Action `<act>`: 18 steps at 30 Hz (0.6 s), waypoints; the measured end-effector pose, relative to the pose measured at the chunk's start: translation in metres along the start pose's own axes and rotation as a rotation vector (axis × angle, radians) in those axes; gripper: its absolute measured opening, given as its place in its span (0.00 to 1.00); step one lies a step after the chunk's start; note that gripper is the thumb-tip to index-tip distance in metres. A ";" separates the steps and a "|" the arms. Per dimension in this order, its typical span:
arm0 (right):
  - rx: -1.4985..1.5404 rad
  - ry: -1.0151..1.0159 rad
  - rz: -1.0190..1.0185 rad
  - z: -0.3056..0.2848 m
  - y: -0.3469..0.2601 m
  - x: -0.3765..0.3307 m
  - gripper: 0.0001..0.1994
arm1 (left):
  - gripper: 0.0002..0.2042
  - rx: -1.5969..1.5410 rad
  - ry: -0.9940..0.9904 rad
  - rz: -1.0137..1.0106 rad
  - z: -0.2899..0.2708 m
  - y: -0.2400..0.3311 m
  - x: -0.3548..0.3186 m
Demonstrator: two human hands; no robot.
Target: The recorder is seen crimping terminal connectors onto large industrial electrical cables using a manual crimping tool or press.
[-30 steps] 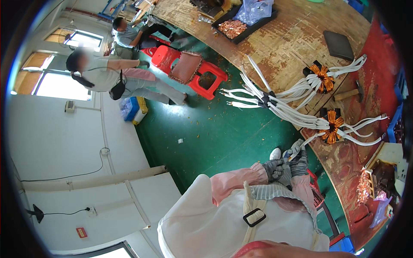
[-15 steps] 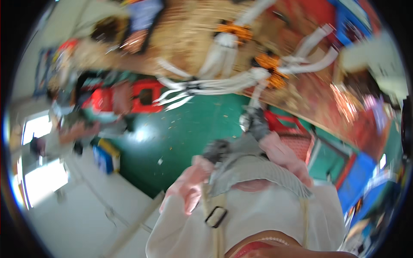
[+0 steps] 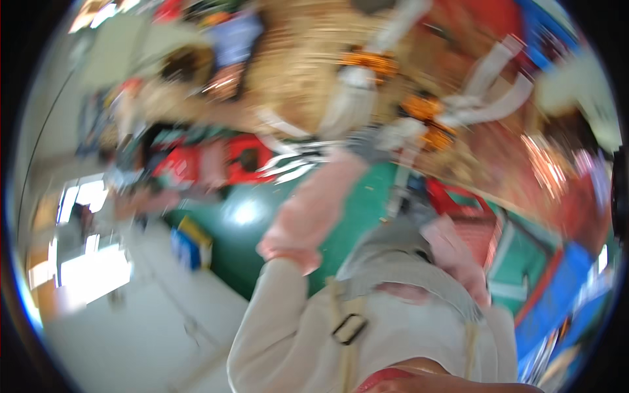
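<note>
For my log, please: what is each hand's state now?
Left hand: at white wires; open or closed, cannot tell.
Right hand: by a white lead; blurred, cannot tell.

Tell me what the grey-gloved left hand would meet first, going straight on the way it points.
Probably the bundle of white cables running to the lower orange wire-wound coil; the left hand overlaps the bundle here, but blur hides any contact.

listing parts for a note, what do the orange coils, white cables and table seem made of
The orange coils look like metal wire, perhaps copper, by their bright orange colour; blur hides the finish. The white cables seem sleeved in plastic or cloth: fairly matte, pale and bending. The table looks like worn wood, by its patchy tan surface.
</note>
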State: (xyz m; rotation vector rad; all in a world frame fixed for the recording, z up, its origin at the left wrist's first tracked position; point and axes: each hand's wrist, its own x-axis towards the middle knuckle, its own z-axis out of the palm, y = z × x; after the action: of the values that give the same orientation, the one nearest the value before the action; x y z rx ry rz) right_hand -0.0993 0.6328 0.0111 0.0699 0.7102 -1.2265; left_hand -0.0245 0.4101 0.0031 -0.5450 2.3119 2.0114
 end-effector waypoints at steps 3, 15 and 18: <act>0.207 0.006 -0.009 -0.021 0.002 0.023 0.13 | 0.27 0.823 0.223 0.711 -0.003 0.076 0.012; 0.262 -0.314 0.107 -0.023 -0.022 0.062 0.16 | 0.26 0.895 0.261 -0.319 -0.010 0.103 -0.028; 0.214 -0.472 0.098 -0.033 -0.031 0.053 0.19 | 0.26 0.877 0.242 -0.298 -0.010 0.094 -0.029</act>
State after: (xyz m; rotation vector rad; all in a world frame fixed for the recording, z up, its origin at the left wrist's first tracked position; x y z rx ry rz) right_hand -0.1330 0.5911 -0.0336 -0.0089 0.1623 -1.1635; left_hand -0.0209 0.4174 0.1014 -0.9832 2.6964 0.7049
